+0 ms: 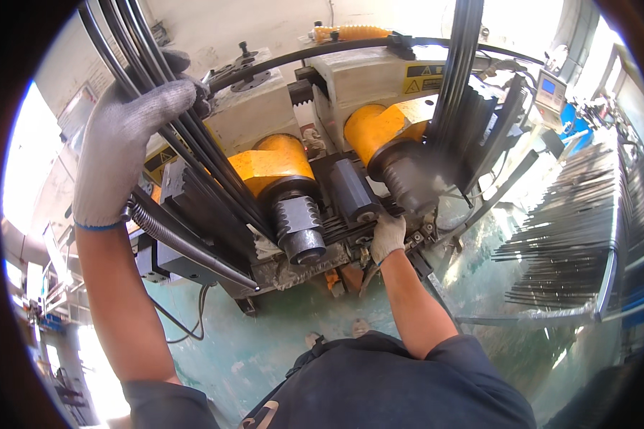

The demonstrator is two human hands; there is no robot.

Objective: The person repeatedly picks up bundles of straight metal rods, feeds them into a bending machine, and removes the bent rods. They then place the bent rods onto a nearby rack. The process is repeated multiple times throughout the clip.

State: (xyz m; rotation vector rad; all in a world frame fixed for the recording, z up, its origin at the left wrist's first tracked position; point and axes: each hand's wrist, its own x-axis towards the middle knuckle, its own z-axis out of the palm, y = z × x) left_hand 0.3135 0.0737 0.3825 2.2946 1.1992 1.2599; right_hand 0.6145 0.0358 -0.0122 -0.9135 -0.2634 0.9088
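Clamping the gloved left hand (132,132) around dark rods (211,157) at the upper left of the frame, with thumb laid across the near side and fingers partly hidden behind. Holding them at a slant, from the top edge down toward the centre, just beside the left yellow housing (279,161) and its ribbed metal cylinder (300,218). Resting the gloved right hand (388,237), well apart from the left, just right of centre, at the lower end of a dark block (353,189); cannot tell whether clamped on anything there, with fingertips hidden. Showing above it, a little left, a second yellow housing (379,132). Rising near the top right of centre, a second bundle of rods (458,71). Lying at the right of the frame, many thin rods on a rack (597,311). Spreading below the machine, a green floor (286,314).
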